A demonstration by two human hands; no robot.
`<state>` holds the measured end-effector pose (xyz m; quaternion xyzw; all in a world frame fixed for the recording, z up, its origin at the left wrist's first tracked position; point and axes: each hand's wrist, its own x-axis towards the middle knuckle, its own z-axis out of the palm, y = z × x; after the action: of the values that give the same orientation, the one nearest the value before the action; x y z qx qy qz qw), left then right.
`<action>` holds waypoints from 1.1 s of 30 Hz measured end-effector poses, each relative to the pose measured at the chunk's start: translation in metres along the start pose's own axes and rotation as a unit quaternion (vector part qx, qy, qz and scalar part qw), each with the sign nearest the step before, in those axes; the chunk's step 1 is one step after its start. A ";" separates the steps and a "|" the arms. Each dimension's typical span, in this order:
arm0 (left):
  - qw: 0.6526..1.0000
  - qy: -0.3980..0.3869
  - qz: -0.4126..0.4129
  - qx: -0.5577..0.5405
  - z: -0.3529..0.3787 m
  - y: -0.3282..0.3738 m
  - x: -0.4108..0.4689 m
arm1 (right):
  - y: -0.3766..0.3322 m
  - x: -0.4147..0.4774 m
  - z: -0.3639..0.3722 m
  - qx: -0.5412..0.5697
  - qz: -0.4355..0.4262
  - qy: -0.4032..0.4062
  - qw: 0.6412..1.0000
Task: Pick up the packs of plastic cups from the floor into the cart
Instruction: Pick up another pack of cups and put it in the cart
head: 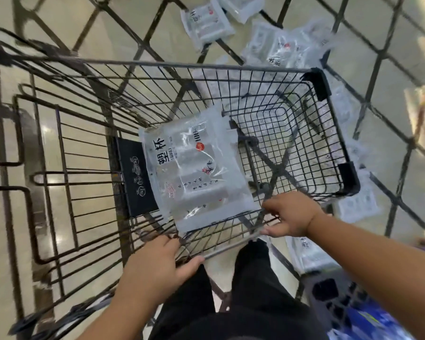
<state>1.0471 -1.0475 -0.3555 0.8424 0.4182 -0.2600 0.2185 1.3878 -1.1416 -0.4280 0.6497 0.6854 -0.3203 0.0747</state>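
A black wire cart (206, 66) fills the middle of the head view. One clear pack of plastic cups (194, 170) with black lettering lies flat inside it, near my side. My left hand (155, 263) and my right hand (290, 214) both grip the cart's near rim. More packs lie on the floor beyond the cart: one at the top (206, 23), a cluster at the top right (285, 47), one by the cart's right corner (356, 204) and one near my right leg (312, 253).
The floor is beige tile with dark diagonal lines. The cart's folding child seat (66, 168) and a black plaque (135, 177) sit at the left. A dark crate (334, 298) and a blue package (371, 320) stand at the lower right. My dark-trousered legs are below.
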 end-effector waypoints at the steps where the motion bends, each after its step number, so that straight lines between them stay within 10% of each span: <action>1: 1.000 0.000 -0.001 -0.002 0.002 0.010 0.001 | 0.008 -0.006 0.002 0.007 0.000 0.001 1.000; 33: 0.999 0.040 -0.001 -0.037 -0.058 0.246 0.136 | 0.273 -0.050 -0.077 -0.085 -0.030 0.066 0.994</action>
<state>1.3335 -1.0698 -0.3582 0.8434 0.4364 -0.2106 0.2322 1.6755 -1.1559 -0.4355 0.6399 0.7328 -0.2189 0.0747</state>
